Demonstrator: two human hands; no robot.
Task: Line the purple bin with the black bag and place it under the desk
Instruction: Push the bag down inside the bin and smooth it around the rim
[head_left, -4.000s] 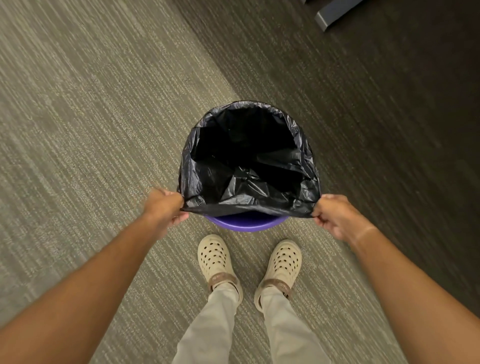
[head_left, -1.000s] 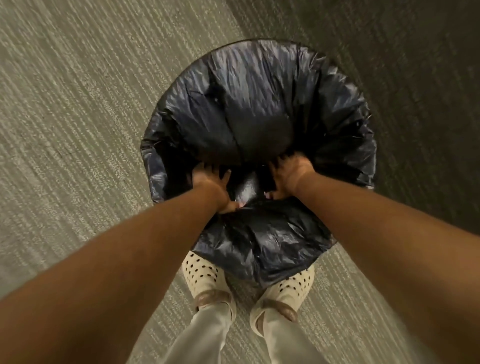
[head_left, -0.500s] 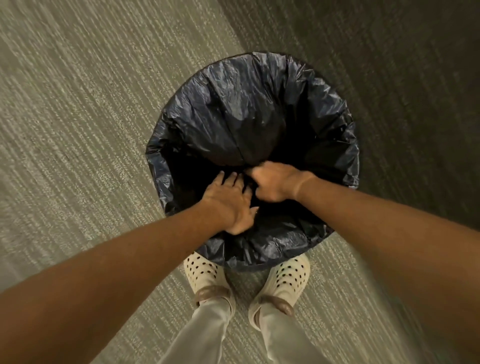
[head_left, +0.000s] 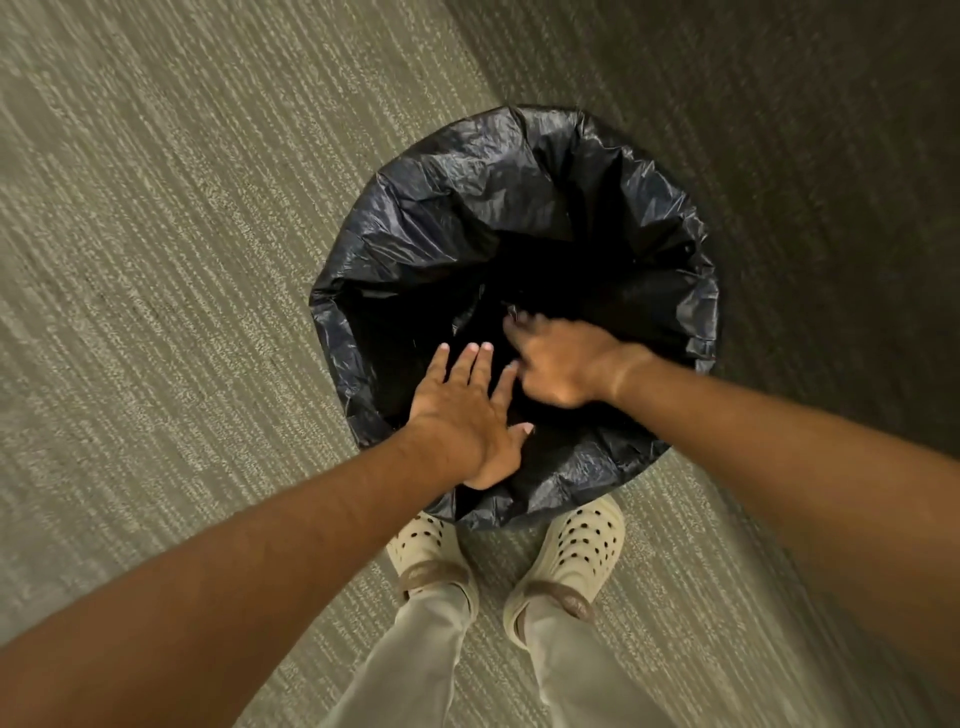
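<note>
The black bag (head_left: 467, 197) covers the whole mouth and rim of the bin, so none of the purple bin shows. The bag hangs down into a dark hollow in the middle. My left hand (head_left: 467, 415) is flat and open, fingers spread, over the near inner side of the bag. My right hand (head_left: 561, 358) is beside it, slightly blurred, palm down with fingers curled towards the bag's centre; nothing is visibly gripped in it.
The bin stands on carpet, light grey-green (head_left: 156, 260) at the left and darker (head_left: 831, 156) at the right. My two feet in cream perforated clogs (head_left: 576, 545) stand right against the bin's near side. No desk is in view.
Four seconds ago both hands stretched the bag's edge over the purple rim. Since then they went inside the bag; over the last second both hands have risen from the bottom towards the near rim.
</note>
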